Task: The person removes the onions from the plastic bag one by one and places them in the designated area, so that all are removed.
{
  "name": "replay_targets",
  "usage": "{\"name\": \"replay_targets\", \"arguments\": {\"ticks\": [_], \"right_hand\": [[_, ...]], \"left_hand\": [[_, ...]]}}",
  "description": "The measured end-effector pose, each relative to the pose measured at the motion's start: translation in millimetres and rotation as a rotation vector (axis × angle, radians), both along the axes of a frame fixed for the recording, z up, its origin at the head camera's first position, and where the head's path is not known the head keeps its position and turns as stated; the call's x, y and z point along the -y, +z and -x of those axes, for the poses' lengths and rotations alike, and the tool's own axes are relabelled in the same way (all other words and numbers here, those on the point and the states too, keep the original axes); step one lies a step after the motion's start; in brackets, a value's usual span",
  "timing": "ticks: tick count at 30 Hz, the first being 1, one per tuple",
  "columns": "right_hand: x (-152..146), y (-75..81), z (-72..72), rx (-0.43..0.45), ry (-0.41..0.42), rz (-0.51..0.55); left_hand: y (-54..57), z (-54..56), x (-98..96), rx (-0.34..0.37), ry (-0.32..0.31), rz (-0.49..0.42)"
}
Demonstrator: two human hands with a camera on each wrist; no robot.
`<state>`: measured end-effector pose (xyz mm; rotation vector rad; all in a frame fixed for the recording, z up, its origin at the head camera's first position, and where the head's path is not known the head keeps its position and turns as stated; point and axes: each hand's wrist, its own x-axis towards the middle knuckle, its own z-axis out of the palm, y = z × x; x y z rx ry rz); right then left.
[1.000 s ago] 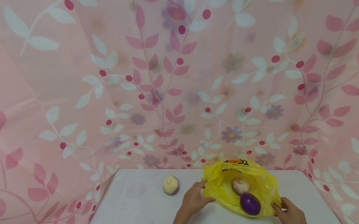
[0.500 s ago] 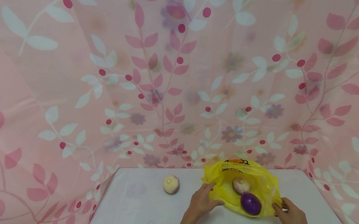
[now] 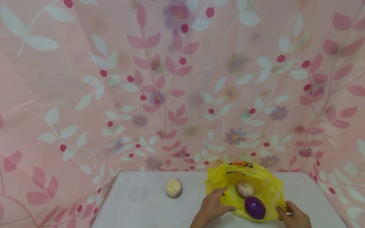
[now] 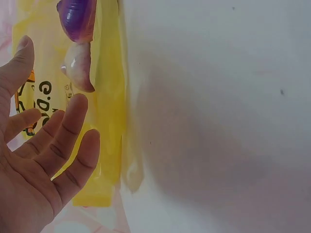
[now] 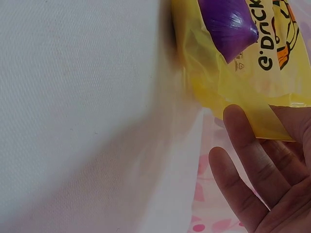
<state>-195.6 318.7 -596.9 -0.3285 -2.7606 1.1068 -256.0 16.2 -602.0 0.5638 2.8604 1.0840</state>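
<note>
A yellow plastic bag (image 3: 270,189) lies on its side with its mouth toward me. Just inside the mouth sit a glossy purple onion-like vegetable (image 3: 255,207) and, behind it, a whitish-pink round one (image 3: 243,189) with a small nub. My right hand (image 3: 299,222) pinches the bag's right edge between thumb and fingers. At the left front of the bag, my left hand (image 3: 212,205) has its fingers spread apart and holds nothing. Further left on the table rests a cream round vegetable (image 3: 173,188) with a purplish side, apart from both hands.
Everything lies on a white-covered table (image 3: 138,212). Pink curtain fabric (image 3: 183,93) printed with leaves and berries hangs behind the table and down its sides. Printed lettering (image 5: 266,51) and a cartoon show on the bag.
My left hand has moved right, from the bag's left edge to the front left of its mouth. The right hand keeps its hold, and the vegetables stay put.
</note>
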Motion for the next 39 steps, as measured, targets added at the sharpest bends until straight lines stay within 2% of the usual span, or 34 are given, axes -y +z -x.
{"name": "replay_targets", "arguments": {"ticks": [11, 19, 30, 35, 39], "right_hand": [[1, -1.9, -0.4, -0.024, -0.004, 0.004], [3, 0.1, -3.3, -0.036, -0.008, -0.007], [0, 1.7, -2.0, 0.002, 0.002, -0.004], [1, 0.2, -1.5, -0.011, -0.009, -0.008], [1, -1.3, -2.3, -0.015, -0.014, -0.012]], "left_hand": [[1.7, 1.8, -15.7, 0.050, -0.021, 0.000], [-0.3, 3.3, -23.6, 0.051, -0.056, 0.017], [-3.7, 7.4, -36.5, 0.068, -0.078, 0.032], [-1.2, 5.8, -42.2, 0.120, -0.071, 0.030], [1.7, 3.8, -46.5, 0.122, -0.067, 0.046]]}}
